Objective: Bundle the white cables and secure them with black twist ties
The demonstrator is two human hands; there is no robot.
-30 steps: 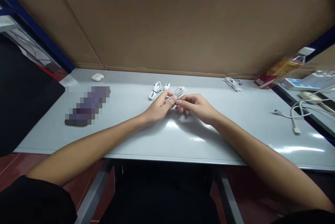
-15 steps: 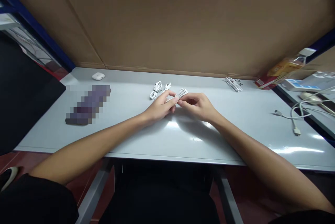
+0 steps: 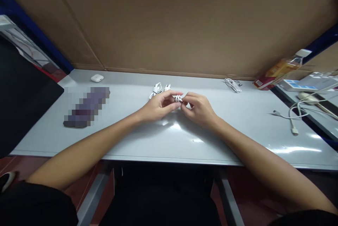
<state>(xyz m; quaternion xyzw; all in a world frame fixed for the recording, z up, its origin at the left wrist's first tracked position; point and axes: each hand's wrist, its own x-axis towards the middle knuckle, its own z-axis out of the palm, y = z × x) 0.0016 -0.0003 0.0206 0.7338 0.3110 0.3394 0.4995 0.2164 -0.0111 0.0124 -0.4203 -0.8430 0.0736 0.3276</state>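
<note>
A small coiled white cable (image 3: 177, 98) is held above the middle of the table. My left hand (image 3: 160, 106) pinches it between thumb and fingers from the left. From the right, my right hand (image 3: 196, 108) has its thumb and forefinger closed at the coil's near end; the fingertips partly hide what they grip. Just behind my left hand lies a bundled white cable (image 3: 155, 89) with a dark tie, and beside it the white plug end (image 3: 167, 87) of a cable. Much of the held coil is covered by my fingers.
On the grey table (image 3: 148, 141) lie a white earbud case (image 3: 97, 78), a blurred-out purple object (image 3: 88, 108) and another tied white cable (image 3: 232, 85). A drink bottle (image 3: 280, 71) leans at the right. Loose white cables (image 3: 298, 115) hang over the right side. A brown panel (image 3: 163, 25) closes the back.
The coiled cable has been turned, so its end now faces right between my hands. My left hand has shifted slightly left, and its fingers are more curved around the coil.
</note>
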